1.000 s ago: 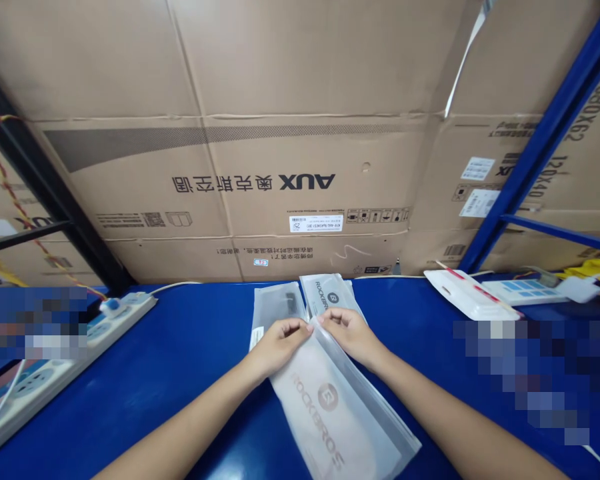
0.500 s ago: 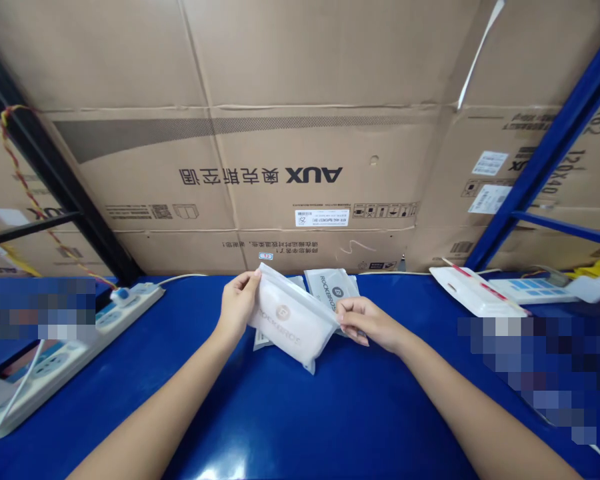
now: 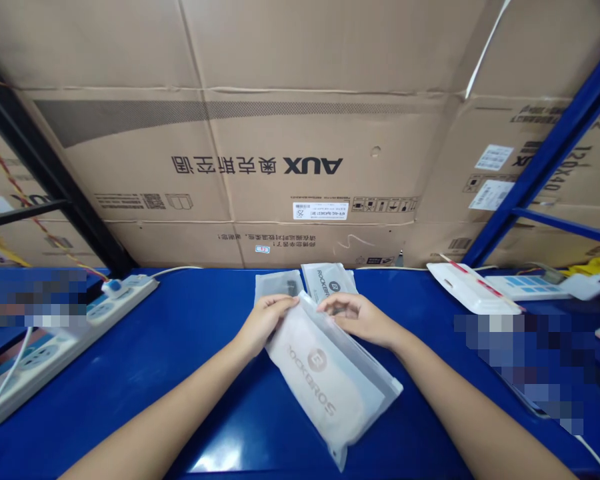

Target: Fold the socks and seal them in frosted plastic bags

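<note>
A frosted zip bag (image 3: 313,373) printed ROCKBROS, with something pale inside, hangs tilted over the blue table. My left hand (image 3: 266,323) is closed on its upper left corner, thumb on top. At the zip edge, close to that corner, the bent fingers of my right hand (image 3: 357,317) pinch the bag's rim. Behind my hands lie two more bags: a grey translucent bag (image 3: 275,283) on the left, and a white ROCKBROS bag (image 3: 325,277) on the right, partly covered by my right hand.
Power strips (image 3: 87,327) with plugs and cords run along the left. A white tray (image 3: 460,290) with a red-and-white stick on it lies at right, beside another power strip (image 3: 527,288). Large cardboard (image 3: 260,133) stands behind the blue table (image 3: 190,400), between metal posts.
The zip bag has come nearer and turned, its right end swinging down. My right hand has moved from its right end to near the left corner. My left hand has shifted right and down.
</note>
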{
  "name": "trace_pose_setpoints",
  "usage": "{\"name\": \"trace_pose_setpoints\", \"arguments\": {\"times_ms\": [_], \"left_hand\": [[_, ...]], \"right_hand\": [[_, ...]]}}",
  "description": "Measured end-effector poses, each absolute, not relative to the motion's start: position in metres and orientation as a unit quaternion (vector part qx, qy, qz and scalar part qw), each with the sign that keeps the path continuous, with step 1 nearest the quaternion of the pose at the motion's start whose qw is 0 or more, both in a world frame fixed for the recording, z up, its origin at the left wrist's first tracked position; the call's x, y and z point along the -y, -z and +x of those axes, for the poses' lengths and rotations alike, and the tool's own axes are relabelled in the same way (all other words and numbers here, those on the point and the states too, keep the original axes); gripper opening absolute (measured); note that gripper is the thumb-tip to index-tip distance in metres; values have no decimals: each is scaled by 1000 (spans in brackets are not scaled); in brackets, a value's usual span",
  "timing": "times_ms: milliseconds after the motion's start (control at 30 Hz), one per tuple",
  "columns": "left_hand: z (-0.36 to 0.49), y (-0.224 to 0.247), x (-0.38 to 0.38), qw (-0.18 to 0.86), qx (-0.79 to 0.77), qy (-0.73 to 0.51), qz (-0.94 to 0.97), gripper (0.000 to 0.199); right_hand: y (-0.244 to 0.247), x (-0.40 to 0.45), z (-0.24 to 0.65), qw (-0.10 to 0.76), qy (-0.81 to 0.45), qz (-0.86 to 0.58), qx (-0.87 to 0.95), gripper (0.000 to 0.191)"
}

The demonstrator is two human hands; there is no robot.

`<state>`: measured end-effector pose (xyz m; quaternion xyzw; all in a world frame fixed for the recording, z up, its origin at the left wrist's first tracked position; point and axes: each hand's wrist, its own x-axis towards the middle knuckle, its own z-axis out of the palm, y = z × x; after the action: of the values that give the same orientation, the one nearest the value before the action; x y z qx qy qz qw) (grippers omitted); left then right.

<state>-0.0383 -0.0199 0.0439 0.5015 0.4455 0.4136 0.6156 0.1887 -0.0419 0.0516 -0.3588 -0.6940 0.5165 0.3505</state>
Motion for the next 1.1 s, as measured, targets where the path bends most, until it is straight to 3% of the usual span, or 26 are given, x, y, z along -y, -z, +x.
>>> {"name": "trace_pose_setpoints", "arguments": {"times_ms": [100, 333, 433, 633, 733, 967, 1100], "left_hand": [[-38, -43, 18, 677, -430, -394, 448, 31], [-38, -44, 18, 732, -377, -350, 447, 38], [-35, -42, 21, 676, -409, -369, 489, 44], [-25, -44, 33, 451, -403, -439, 665, 36], [-21, -46, 38, 423, -392, -444, 686, 33], [-28, -47, 29, 473, -455, -514, 552, 44], [-28, -43, 31, 563, -411, -494, 520, 59]], "right_hand": [[-51, 40, 190, 380, -544, -369, 651, 35], [-57, 39, 199, 342, -459, -394, 720, 19], [-57, 39, 197, 330, -392, -391, 764, 16], [-54, 50, 183, 275, -336, -370, 821, 14], [-54, 57, 177, 270, -338, -363, 825, 18], [-56, 49, 180, 382, -411, -382, 734, 12], [-51, 42, 186, 485, -391, -435, 650, 26]]}}
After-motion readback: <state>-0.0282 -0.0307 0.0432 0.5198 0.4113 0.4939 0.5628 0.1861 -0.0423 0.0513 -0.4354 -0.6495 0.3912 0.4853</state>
